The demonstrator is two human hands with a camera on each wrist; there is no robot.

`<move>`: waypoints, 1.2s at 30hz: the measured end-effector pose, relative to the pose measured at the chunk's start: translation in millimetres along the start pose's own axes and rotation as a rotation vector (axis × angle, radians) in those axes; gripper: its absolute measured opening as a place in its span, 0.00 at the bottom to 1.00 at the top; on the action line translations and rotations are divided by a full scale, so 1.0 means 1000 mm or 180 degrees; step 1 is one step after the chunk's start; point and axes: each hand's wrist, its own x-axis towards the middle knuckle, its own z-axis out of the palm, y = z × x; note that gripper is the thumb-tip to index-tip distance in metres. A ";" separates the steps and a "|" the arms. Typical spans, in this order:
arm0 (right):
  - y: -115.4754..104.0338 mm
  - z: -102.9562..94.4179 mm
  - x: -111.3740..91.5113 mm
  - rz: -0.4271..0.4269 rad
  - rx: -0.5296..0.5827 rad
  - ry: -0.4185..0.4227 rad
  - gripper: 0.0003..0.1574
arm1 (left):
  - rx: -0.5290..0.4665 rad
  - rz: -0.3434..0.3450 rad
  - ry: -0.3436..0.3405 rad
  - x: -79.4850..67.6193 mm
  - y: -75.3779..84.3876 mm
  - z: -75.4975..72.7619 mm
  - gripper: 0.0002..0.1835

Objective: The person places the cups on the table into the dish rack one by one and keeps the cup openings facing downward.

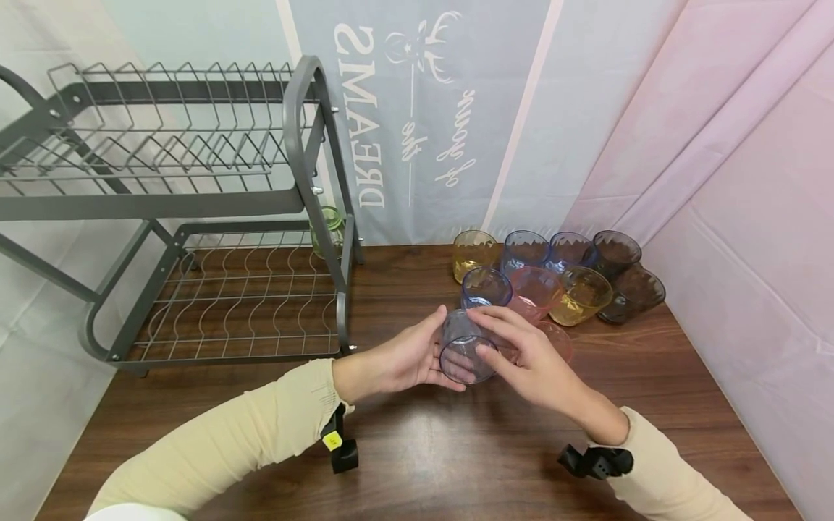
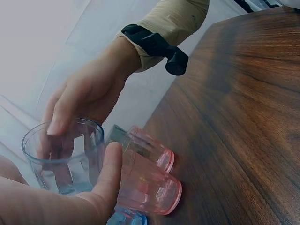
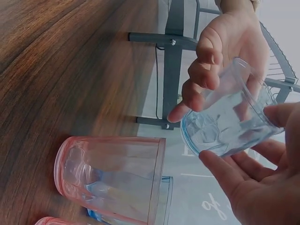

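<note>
A clear, faintly blue drinking glass [image 1: 464, 362] is held tilted between both hands, its mouth facing the wearer in the head view. My left hand [image 1: 410, 358] cups it from the left, thumb along its side and fingers behind it, showing through the wall. From the other side my right hand [image 1: 537, 362] grips the glass, with its thumb at the rim and its fingers toward the base. Just beyond stand a blue glass [image 1: 485, 288] and a pink glass [image 3: 112, 176]. Another pink glass [image 1: 557, 340] is partly hidden behind my right hand.
A grey two-tier dish rack [image 1: 228, 206] stands at the left, with a green glass [image 1: 329, 233] on its lower tier. More yellow, blue and dark grey glasses [image 1: 615, 253] crowd the back right of the wooden table [image 1: 417, 449]. Curtains hang behind.
</note>
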 end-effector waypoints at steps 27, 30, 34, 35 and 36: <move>-0.003 0.004 -0.002 -0.0110 0.0606 -0.0048 0.43 | 0.0256 0.0105 0.0364 0.002 -0.003 -0.006 0.32; -0.004 0.000 -0.003 -0.0111 0.0523 0.0028 0.42 | 0.0312 0.0188 0.0358 0.001 -0.002 -0.007 0.30; -0.004 -0.008 -0.005 -0.0101 0.0537 0.0142 0.39 | 0.0392 0.0281 0.0368 -0.002 0.000 -0.009 0.28; -0.004 -0.010 -0.005 -0.0101 0.0539 0.0168 0.38 | 0.0411 0.0288 0.0387 -0.003 0.000 -0.010 0.28; -0.004 -0.012 -0.006 -0.0097 0.0540 0.0192 0.37 | 0.0437 0.0297 0.0401 -0.004 0.000 -0.011 0.27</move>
